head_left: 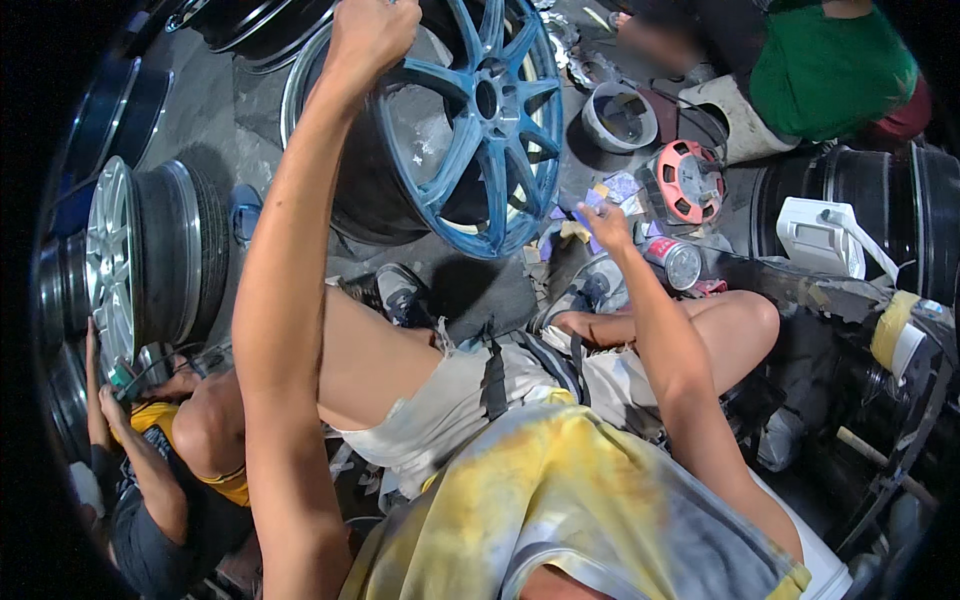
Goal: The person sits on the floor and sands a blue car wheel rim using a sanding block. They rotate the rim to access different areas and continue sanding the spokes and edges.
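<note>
A blue spoked car wheel rim (490,160) stands tilted in front of me, its paint streaky. My left hand (372,38) is closed at the upper edge of its barrel, left of the spokes. My right hand (607,226) is below and right of the rim, apart from it. Its fingers are pinched round a small purple piece (590,218), which looks like a folded sheet or pad. Just beyond those fingers lies a heap of purple and yellow scraps (622,187). A tin can (677,262) stands near my right wrist.
A bucket of dark liquid (620,118) and a red round-topped device (688,182) stand at the right. A silver wheel (115,255) is at the left, where another person (160,480) works. A person in green (830,75) sits at the far right. A white box-shaped object (820,238) lies nearer.
</note>
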